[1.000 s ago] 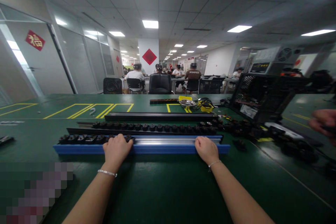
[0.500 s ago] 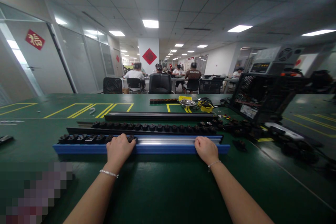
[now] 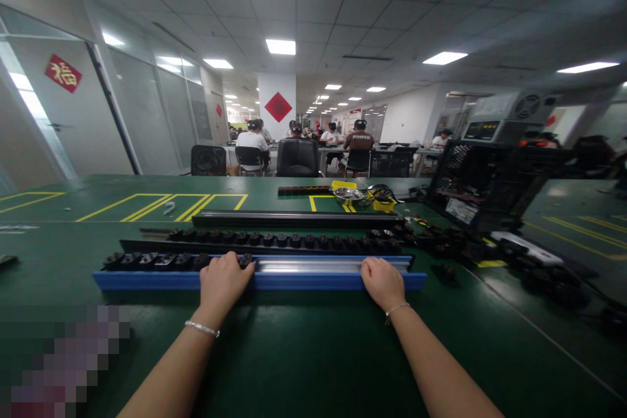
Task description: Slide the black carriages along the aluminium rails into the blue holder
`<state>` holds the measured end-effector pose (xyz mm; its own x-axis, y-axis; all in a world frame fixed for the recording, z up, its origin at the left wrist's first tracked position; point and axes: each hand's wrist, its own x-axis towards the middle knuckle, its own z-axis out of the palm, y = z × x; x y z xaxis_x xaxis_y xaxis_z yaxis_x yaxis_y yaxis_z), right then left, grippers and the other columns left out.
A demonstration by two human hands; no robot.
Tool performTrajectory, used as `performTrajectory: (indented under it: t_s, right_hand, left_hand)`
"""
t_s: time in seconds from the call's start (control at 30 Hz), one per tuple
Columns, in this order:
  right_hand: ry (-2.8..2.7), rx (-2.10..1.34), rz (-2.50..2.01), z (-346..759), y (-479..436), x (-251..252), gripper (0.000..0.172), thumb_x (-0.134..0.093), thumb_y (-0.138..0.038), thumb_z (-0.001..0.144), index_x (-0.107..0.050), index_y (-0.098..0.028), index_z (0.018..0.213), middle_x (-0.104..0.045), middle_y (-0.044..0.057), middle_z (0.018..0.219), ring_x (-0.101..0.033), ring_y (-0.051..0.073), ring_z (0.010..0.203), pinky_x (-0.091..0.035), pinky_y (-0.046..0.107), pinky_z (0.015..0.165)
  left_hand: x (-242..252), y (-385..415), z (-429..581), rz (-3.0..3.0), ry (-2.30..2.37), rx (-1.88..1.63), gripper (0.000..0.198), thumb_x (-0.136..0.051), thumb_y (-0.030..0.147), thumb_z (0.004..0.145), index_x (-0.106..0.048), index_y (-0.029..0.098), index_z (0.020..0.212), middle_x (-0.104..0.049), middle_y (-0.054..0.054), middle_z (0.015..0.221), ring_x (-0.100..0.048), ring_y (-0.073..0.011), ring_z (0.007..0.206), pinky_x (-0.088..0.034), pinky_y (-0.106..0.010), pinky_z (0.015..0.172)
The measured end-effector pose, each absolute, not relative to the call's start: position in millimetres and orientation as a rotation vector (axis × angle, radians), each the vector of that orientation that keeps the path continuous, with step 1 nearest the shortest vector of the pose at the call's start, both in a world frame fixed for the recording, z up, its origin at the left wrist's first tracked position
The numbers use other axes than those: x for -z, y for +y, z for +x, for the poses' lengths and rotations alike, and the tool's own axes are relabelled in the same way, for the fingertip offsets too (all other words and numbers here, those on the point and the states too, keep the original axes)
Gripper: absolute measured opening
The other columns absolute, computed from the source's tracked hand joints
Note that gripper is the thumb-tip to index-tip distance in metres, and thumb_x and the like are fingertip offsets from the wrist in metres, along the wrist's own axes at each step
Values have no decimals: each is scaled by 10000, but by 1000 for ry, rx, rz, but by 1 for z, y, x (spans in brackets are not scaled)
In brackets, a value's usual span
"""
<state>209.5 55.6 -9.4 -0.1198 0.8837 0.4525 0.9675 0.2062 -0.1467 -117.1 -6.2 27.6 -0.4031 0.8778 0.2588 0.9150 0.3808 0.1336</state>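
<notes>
A long blue rail (image 3: 304,281), shaped like an open channel with a shiny silver inside, lies crosswise before me on the table. Several black socket-like blocks (image 3: 166,261) sit in its left half; the right half shows bare metal. My left hand (image 3: 223,284) is closed over the near wall, left of the middle, beside the rightmost block. Closer to the right end, my right hand (image 3: 385,281) is also closed on that wall. The fingertips of both hands are hidden inside the channel.
Behind the blue rail lie a black rail (image 3: 142,247) with a row of blocks and another black rail (image 3: 298,216). A metal bowl (image 3: 348,194) stands farther back. An opened computer case (image 3: 470,183) and loose black parts (image 3: 445,245) are at right.
The view has shifted slightly, with the blue rail and both hands appearing a little farther left. Both hands keep their hold on the rail.
</notes>
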Motion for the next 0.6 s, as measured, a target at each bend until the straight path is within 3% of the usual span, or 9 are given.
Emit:
performTrajectory:
  t_s: [0.6]
  right_hand:
    - [-2052, 264, -1706, 210, 57, 11, 272, -371, -193, 841, -591, -202, 682, -631, 11, 749, -503, 131, 723, -254, 271, 615]
  left_hand:
    - [-25, -5, -114, -1739, -2463, 500, 410, -408, 531, 767, -586, 168, 836, -662, -115, 886, -584, -277, 899, -426, -344, 712]
